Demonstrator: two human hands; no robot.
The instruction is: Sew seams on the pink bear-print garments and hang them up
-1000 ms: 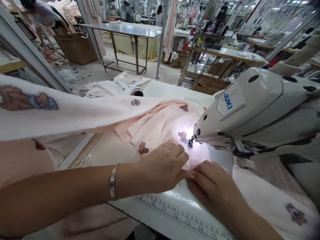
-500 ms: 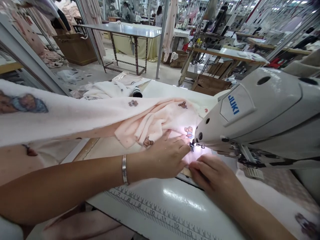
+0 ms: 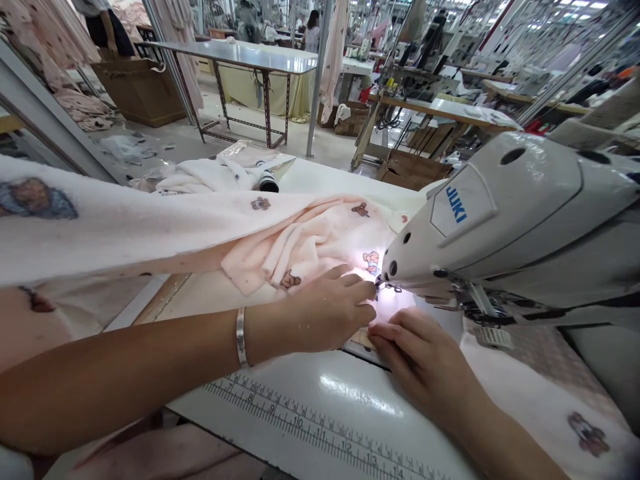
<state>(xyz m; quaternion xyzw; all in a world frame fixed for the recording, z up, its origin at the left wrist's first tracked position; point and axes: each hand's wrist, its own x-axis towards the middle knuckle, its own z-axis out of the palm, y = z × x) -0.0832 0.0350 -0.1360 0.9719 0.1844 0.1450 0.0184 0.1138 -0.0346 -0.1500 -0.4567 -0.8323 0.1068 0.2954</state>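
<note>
Soft pink fleece fabric (image 3: 320,233) with printed bears lies bunched on the sewing machine bed, under the lit needle area. My left hand (image 3: 325,307), a silver bracelet at its wrist, rests on this fabric just left of the presser foot (image 3: 379,287). Its fingers are bent, with the tips pressing into the cloth. Close in front of the needle, my right hand (image 3: 420,347) pinches the fabric's near edge between thumb and fingers. The white JUKI sewing machine (image 3: 500,213) head leans over from the right. Exactly where the cloth passes under the foot is partly hidden by my fingers.
A printed ruler (image 3: 310,427) runs along the white table's front edge. Behind the fabric lie white cloth pieces (image 3: 200,177) and a dark spool-like cylinder (image 3: 267,180). Farther back are a metal table (image 3: 240,57), a cardboard box (image 3: 140,90) and a person (image 3: 103,27).
The view has shifted slightly, moving the scene left. My left hand's fingers have drawn in and are more bent on the fabric. My right hand keeps its pinch by the needle.
</note>
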